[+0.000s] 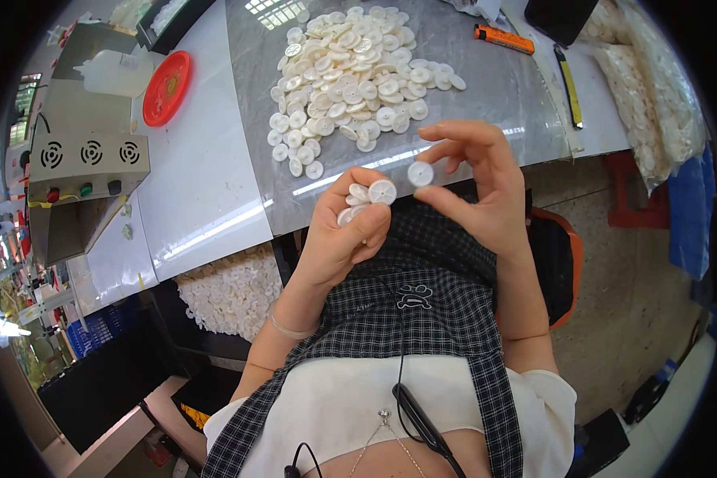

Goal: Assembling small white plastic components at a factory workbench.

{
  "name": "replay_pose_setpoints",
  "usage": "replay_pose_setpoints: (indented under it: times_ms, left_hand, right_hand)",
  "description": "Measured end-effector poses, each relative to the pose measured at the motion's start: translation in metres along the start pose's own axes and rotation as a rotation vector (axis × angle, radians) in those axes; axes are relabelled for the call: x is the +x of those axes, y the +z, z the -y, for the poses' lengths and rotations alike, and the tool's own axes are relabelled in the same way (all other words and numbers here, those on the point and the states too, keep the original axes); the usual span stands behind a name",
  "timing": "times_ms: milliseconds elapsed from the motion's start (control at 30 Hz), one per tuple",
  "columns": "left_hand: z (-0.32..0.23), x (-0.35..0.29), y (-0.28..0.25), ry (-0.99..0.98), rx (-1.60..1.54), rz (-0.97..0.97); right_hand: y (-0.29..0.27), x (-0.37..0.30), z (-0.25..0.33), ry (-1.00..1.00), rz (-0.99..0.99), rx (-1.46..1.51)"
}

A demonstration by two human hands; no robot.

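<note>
Several small white plastic gears (382, 191) are bunched in my left hand (338, 231), its fingers curled round them. The outermost gear stands upright by the thumb and shows its toothed face. Close by on the right, my right hand (482, 179) has one white gear (421, 174) at its thumb and fingertips, face turned toward me. My right index finger stretches out above that gear. Beyond both hands, a large heap of similar white gears (350, 80) is spread over the grey mat (255, 48) on the table.
A red dish (167, 89), a white bottle (115, 73) and a metal box with knobs (92, 159) stand left. An orange tube (503, 38), a yellow cutter knife (568, 88) and clear bags of parts (641, 103) lie right. Under the table edge sits a container of white parts (231, 291).
</note>
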State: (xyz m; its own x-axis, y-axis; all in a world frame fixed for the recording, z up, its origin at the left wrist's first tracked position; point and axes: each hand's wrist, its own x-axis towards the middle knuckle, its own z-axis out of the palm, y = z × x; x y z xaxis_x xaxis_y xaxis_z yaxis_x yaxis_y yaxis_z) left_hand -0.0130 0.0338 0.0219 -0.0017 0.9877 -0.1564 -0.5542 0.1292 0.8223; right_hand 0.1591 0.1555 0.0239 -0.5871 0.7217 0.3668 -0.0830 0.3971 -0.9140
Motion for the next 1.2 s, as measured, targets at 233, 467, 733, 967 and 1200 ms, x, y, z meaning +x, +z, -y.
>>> replay_pose_setpoints:
  times_ms: [233, 467, 733, 967, 1200]
  left_hand:
    - [-0.001, 0.002, 0.014, -0.129, -0.197, 0.030]
    - [0.002, 0.003, 0.008, -0.167, -0.298, 0.129]
    - [-0.001, -0.001, 0.006, -0.161, -0.280, 0.097]
    - [-0.032, -0.042, -0.034, -0.068, -0.085, -0.041]
    - [-0.117, -0.184, -0.079, -0.060, 0.706, -0.454]
  right_hand:
    - [0.013, 0.001, 0.009, -0.123, 0.055, 0.326]
    - [0.011, 0.002, 0.007, -0.159, 0.095, 0.324]
    - [0.018, 0.001, 0.009, -0.122, 0.094, 0.363]
    - [0.014, 0.000, -0.018, 0.041, -0.039, 0.400]
    - [0.008, 0.002, -0.015, -0.014, 0.074, 0.241]
